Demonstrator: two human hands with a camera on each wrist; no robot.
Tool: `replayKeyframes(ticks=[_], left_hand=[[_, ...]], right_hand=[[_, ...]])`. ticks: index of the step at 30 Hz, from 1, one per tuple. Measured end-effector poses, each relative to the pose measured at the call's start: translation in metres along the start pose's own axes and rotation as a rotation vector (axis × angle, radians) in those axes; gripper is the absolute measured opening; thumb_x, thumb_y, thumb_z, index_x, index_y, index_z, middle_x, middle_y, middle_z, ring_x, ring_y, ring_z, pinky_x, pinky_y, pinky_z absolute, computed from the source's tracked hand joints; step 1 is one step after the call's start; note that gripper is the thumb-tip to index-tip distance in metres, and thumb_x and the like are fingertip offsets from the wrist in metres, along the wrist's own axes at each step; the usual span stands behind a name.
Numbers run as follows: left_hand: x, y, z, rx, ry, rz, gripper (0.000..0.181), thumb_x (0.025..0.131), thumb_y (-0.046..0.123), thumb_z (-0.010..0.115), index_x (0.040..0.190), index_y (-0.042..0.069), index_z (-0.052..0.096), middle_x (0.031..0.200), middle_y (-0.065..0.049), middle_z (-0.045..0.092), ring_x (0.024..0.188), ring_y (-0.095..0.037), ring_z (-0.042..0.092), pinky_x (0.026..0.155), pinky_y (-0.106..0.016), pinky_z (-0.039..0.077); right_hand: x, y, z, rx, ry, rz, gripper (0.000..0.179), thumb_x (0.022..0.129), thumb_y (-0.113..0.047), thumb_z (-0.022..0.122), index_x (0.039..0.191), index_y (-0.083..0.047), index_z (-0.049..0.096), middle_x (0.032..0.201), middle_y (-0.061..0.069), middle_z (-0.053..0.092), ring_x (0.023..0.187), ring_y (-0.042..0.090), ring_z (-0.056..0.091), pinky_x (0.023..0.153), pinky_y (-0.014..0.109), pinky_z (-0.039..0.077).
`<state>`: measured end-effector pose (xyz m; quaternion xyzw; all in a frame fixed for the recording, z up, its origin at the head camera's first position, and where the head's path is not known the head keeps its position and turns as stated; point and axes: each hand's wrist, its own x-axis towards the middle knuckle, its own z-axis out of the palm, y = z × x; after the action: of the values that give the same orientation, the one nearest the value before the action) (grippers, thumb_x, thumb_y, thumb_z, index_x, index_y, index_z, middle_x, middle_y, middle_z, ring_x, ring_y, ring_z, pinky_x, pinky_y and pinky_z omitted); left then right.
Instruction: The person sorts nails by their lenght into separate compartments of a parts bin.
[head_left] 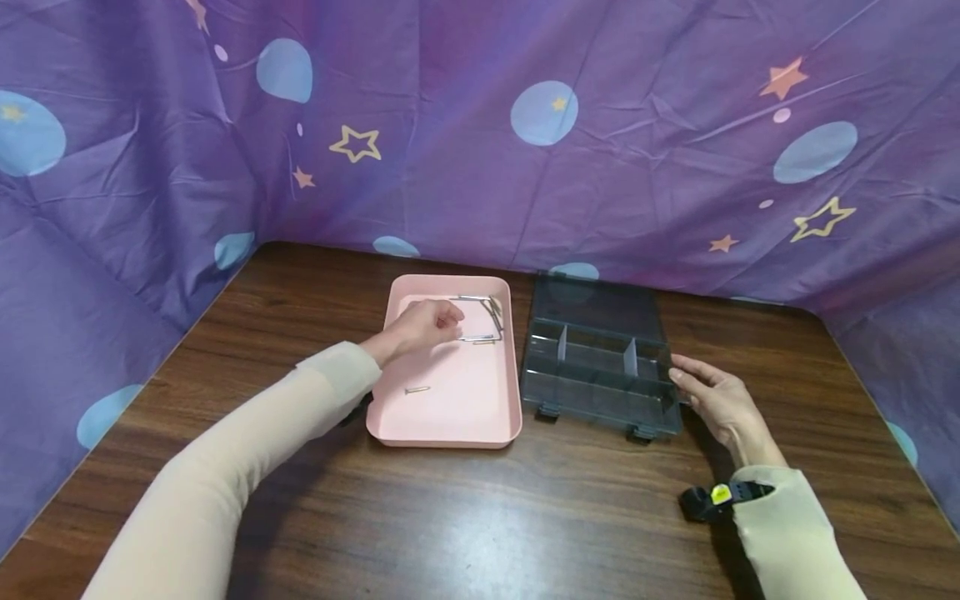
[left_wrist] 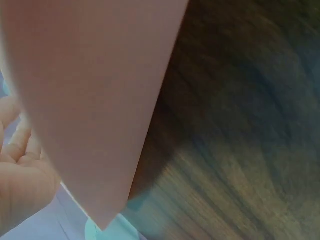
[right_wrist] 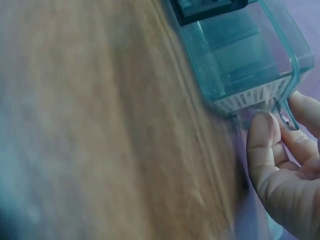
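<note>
My left hand (head_left: 423, 327) reaches over the pink tray (head_left: 446, 421), its fingers loosely bent above the tray floor, and I see nothing held in it. Close to its fingertips lie several long, thin metal screws or nails (head_left: 491, 312), some silver and some brassy. A single short screw (head_left: 417, 390) lies apart, lower in the tray. At the right end of the clear dark compartment box (head_left: 592, 398), my right hand (head_left: 718, 400) pinches a small tab (right_wrist: 289, 120) between thumb and fingers. The box's lid (head_left: 596, 304) is folded back flat. In the left wrist view, the tray wall hides the left fingertips.
Two dividers (head_left: 630, 357) part the back row of the box, and two latches (head_left: 549, 410) stick out along its front edge. Both containers stand side by side on a brown wooden table (head_left: 450, 517). A purple patterned cloth (head_left: 450, 167) hangs behind it.
</note>
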<state>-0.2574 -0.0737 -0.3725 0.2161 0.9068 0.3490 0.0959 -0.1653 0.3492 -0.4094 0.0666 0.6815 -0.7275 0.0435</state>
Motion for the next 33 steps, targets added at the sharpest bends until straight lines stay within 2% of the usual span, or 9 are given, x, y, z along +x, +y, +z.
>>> replayKeyframes(ticks=[9,14,19,33], left_hand=[[0.006,-0.003,0.008,-0.042,0.024,-0.112,0.025,0.086,0.007,0.065,0.11,0.001,0.063,0.106,-0.013,0.068,0.099,-0.023,0.063,0.086,-0.027,0.05],[0.007,-0.004,0.011,-0.042,0.035,-0.144,0.025,0.082,0.005,0.067,0.108,0.002,0.064,0.104,-0.011,0.068,0.097,-0.022,0.062,0.086,-0.026,0.049],[0.009,-0.004,0.013,-0.022,0.045,-0.15,0.025,0.08,0.005,0.068,0.105,0.004,0.065,0.1,-0.009,0.069,0.093,-0.02,0.062,0.087,-0.027,0.048],[0.01,-0.006,0.019,0.062,0.051,-0.097,0.018,0.079,0.007,0.07,0.097,0.005,0.067,0.092,-0.006,0.069,0.088,-0.017,0.062,0.086,-0.028,0.047]], right_hand=[[0.002,0.007,0.001,0.083,-0.008,-0.032,0.023,0.09,-0.004,0.06,0.095,-0.022,0.072,0.09,-0.012,0.069,0.077,0.002,0.061,0.066,0.015,0.05],[0.002,0.007,0.002,0.103,0.002,-0.046,0.023,0.09,-0.003,0.059,0.093,-0.022,0.072,0.086,-0.011,0.069,0.074,0.002,0.059,0.065,0.015,0.049],[0.002,0.009,0.002,0.087,0.025,-0.037,0.023,0.09,-0.004,0.06,0.091,-0.024,0.072,0.084,-0.012,0.067,0.073,0.001,0.057,0.064,0.014,0.048],[0.003,0.01,0.002,0.112,0.032,-0.047,0.025,0.09,-0.003,0.059,0.091,-0.024,0.072,0.086,-0.012,0.069,0.074,0.002,0.061,0.065,0.016,0.049]])
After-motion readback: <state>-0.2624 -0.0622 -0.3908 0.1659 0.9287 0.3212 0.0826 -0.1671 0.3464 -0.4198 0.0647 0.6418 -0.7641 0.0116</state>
